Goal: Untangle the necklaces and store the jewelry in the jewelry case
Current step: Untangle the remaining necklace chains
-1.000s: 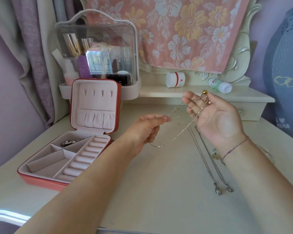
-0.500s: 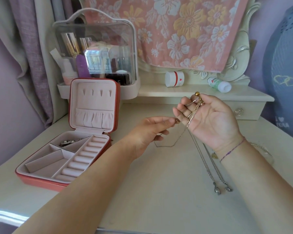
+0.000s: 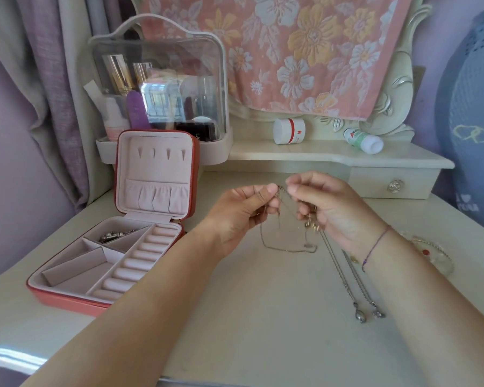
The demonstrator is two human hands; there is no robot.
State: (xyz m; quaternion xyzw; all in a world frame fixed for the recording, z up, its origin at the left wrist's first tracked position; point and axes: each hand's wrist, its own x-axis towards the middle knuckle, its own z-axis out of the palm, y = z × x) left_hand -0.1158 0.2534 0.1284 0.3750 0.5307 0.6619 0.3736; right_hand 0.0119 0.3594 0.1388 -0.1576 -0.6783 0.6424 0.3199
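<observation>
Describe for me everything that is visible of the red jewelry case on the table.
The jewelry case is square, coral red outside and lined in pale pink, velvet-like material. It lies open on the table, clear of the left hand and right hand. The lid stands upright at the back, with four small pointed tabs above a gathered pocket. The base holds angled compartments and a row of ring rolls. A silvery piece lies in the rear compartment.
</observation>
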